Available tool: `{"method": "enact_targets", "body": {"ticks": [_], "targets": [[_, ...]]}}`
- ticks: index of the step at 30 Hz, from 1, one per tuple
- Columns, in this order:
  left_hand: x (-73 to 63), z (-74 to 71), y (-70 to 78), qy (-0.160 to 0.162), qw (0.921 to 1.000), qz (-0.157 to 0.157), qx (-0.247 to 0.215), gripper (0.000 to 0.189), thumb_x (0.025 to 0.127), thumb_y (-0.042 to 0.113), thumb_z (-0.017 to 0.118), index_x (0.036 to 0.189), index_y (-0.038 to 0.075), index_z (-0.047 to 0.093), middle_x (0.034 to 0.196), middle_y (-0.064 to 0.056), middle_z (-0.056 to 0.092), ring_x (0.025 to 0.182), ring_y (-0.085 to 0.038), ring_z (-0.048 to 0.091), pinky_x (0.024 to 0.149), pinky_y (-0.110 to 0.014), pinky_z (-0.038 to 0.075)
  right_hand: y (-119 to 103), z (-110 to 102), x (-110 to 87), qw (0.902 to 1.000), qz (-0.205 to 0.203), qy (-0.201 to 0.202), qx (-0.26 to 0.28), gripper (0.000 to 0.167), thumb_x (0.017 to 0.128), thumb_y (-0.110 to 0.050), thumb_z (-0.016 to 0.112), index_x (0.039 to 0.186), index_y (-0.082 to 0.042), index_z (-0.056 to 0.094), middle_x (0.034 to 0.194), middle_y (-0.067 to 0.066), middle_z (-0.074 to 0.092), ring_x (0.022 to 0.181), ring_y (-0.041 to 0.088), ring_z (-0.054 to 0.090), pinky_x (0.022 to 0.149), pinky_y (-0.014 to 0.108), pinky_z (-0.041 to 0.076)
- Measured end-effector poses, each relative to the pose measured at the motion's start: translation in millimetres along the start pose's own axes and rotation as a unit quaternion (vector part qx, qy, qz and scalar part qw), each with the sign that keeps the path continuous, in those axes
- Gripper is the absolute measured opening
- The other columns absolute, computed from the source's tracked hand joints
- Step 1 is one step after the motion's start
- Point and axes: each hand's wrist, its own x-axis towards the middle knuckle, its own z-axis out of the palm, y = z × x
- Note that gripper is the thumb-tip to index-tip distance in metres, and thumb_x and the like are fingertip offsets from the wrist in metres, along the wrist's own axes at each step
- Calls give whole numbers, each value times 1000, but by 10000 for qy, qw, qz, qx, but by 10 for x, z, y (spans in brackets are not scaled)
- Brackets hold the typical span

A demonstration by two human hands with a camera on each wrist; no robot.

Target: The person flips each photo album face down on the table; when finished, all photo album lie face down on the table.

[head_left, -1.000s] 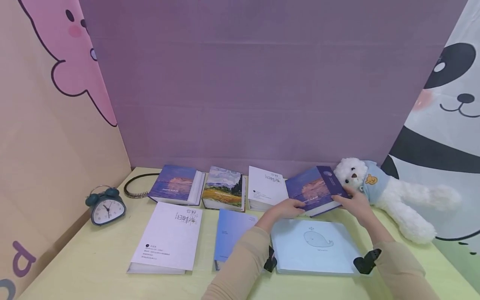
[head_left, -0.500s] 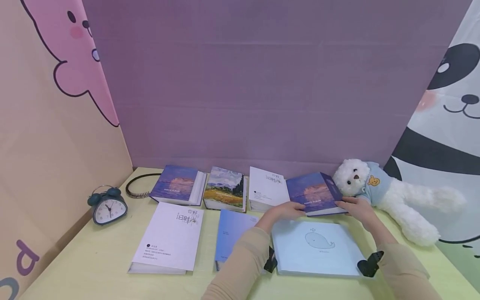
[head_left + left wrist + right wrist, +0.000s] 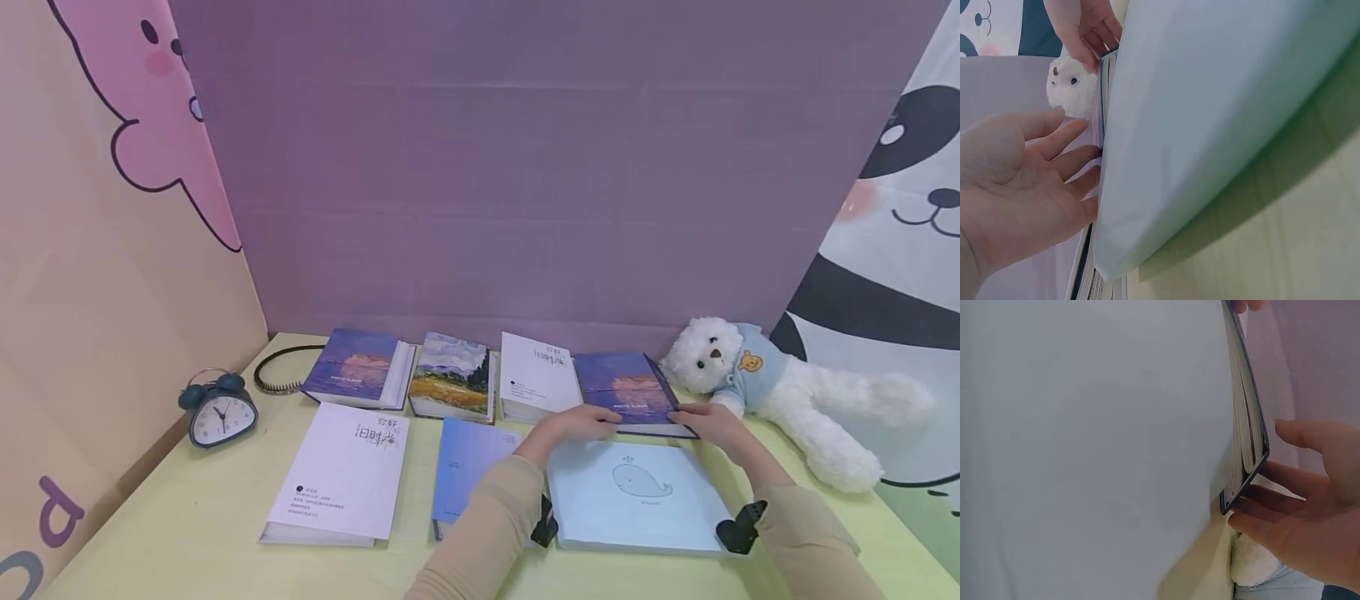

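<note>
A purple-blue photo album [image 3: 626, 387] with a sunset picture lies in the back row, its spine to the right. Fingers of my left hand [image 3: 573, 427] touch its front left corner; in the left wrist view this left hand [image 3: 1029, 181] has its fingers spread and loosely extended. At the front right corner is my right hand [image 3: 712, 425]. Its relaxed fingers lie along the spine, with the thumb just over the cover, as the right wrist view shows of that right hand [image 3: 1316, 500]. A white whale-print book [image 3: 637, 500] lies under the forearms, close in front.
Left of the album stand a white album [image 3: 536, 375], a landscape album [image 3: 453, 375] and another sunset album [image 3: 352, 367]. Nearer lie a large white album [image 3: 337, 475] and a blue one [image 3: 468, 467]. A plush bear [image 3: 772, 375], an alarm clock [image 3: 221, 412] and a headband [image 3: 273, 367] flank them.
The sunset album, tilted and angled a second ago, has turned straighter and come down flat at the row's right end. The right hand moved slightly down with it; the left hand stayed near its corner.
</note>
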Motion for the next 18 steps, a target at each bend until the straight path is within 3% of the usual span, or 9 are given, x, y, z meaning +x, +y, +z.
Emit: {"method": "enact_targets", "body": {"ticks": [8,18], "targets": [[-2,31,11,182,9998,-70,32,40,100,28,44,138,17,49,143,1,47,135,-14,38,109,-26,34,9,36,-21,9992,-349,-154,-71,68,97,-32,50,139,15,27,138,40,31,122,51,35,98,61,36],[2,-3,-20,177,9998,-108,-15,40,100,29,44,137,16,50,141,0,48,133,-15,41,107,-26,37,17,34,-4,9996,-231,-167,-45,71,97,-35,50,143,11,22,142,39,23,127,54,27,101,64,31]]}}
